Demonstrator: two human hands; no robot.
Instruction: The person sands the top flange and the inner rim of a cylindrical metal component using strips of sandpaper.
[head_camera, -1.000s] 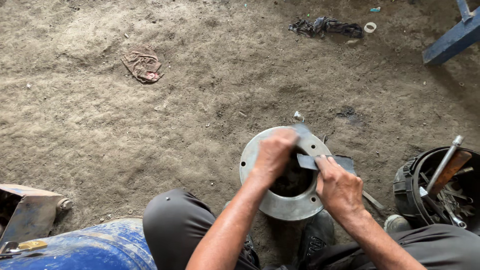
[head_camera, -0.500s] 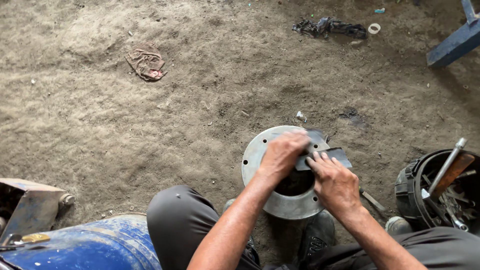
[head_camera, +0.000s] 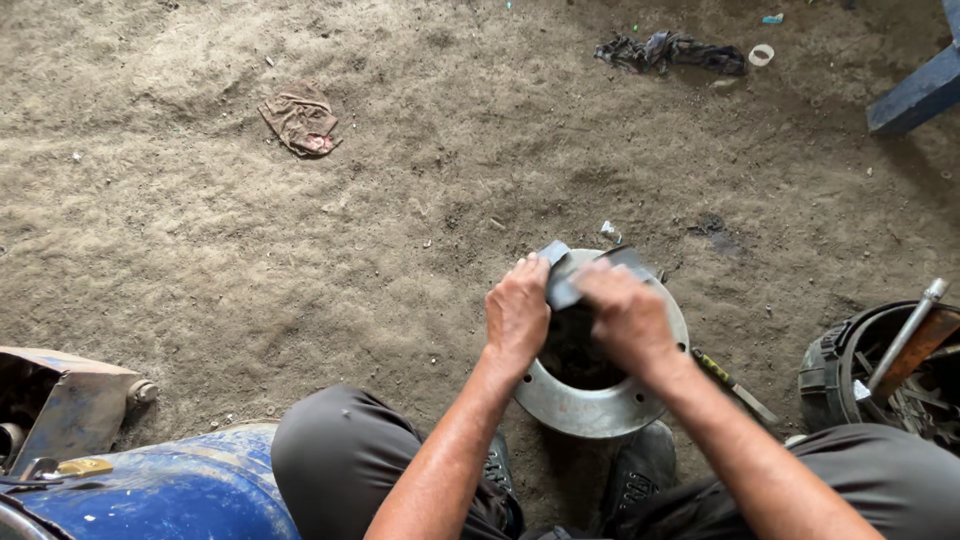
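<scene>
A round grey metal ring (head_camera: 590, 405) with a dark hole in its middle stands on the dirt floor between my feet. Over its far rim both hands grip a dark grey folded sheet (head_camera: 562, 272), like abrasive paper. My left hand (head_camera: 516, 315) pinches the sheet's left end against the rim. My right hand (head_camera: 625, 315) presses on its right part, covering most of it. My knees, in grey trousers, frame the ring at the bottom.
A blue drum (head_camera: 150, 490) and a rusty metal part (head_camera: 60, 410) lie at lower left. A black bucket of tools (head_camera: 885, 375) stands at right, a screwdriver (head_camera: 735, 385) beside the ring. A rag (head_camera: 300, 118) and dark cloth (head_camera: 670, 50) lie farther off. A blue beam (head_camera: 915, 95) crosses top right.
Both hands have shifted along the ring's far rim with the sheet, and my right hand now covers more of it. The view has moved slightly.
</scene>
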